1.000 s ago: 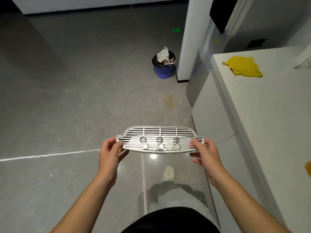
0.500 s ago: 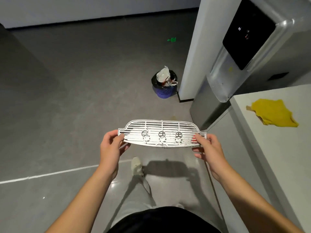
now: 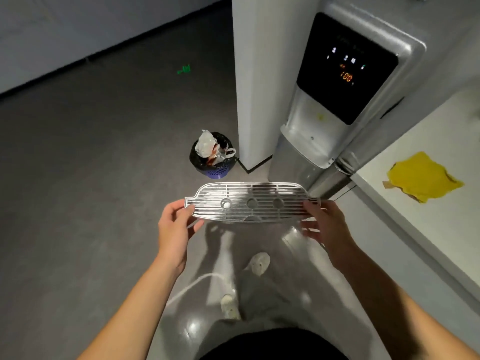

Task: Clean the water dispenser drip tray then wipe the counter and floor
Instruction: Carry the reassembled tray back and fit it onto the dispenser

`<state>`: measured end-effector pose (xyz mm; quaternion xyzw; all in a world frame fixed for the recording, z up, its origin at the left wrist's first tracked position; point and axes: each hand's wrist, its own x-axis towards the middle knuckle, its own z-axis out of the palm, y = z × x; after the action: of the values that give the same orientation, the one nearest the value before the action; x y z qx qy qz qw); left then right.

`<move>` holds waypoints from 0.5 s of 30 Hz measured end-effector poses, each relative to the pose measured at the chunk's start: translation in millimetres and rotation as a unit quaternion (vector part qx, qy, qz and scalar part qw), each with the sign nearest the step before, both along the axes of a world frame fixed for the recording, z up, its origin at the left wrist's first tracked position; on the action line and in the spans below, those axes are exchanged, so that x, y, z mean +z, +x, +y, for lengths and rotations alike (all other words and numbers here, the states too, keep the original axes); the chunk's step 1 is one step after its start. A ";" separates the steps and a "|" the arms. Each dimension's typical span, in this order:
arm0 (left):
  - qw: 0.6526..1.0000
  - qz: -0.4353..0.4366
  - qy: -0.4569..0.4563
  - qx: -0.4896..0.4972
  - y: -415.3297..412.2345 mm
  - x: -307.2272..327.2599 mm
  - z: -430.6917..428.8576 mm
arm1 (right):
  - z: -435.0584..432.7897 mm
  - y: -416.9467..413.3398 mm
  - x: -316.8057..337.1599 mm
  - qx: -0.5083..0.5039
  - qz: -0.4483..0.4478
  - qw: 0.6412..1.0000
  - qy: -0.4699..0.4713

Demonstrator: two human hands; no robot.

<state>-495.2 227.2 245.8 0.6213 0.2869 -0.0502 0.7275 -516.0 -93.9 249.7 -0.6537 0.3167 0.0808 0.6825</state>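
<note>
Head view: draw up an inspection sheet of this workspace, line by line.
Surface: white counter at right; grey floor, glossy near the feet.
Job's things: metal drip tray grille held roughly level before the water dispenser, display lit; yellow cloth crumpled on the counter.
Clutter: full waste bin on the floor by the pillar; small green mark farther off.
Hands: left hand pinches the grille's left end; right hand, blurred, holds its right end.
Cables: nothing seen.
Surroundings: white pillar, pale wall behind.

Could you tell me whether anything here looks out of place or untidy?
The drip tray grille is off the water dispenser, held between left hand and right hand. Rubbish sticks up out of the bin.
</note>
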 end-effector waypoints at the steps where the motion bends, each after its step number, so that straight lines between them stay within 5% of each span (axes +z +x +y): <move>1: 1.000 -0.002 0.001 -0.015 21.0 -2.8 -1.5 | 0.1 11.0 -3.8 -0.019 -0.001 1.000 0.005; 15: 0.978 -0.002 0.031 -0.204 266.5 -15.6 -74.8 | -31.7 139.4 -48.3 -0.191 0.010 0.981 0.021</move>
<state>-228.7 152.3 230.3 0.6894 0.1538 -0.1875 0.6826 -376.5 -125.7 201.3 -0.5661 0.4409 -0.0383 0.6955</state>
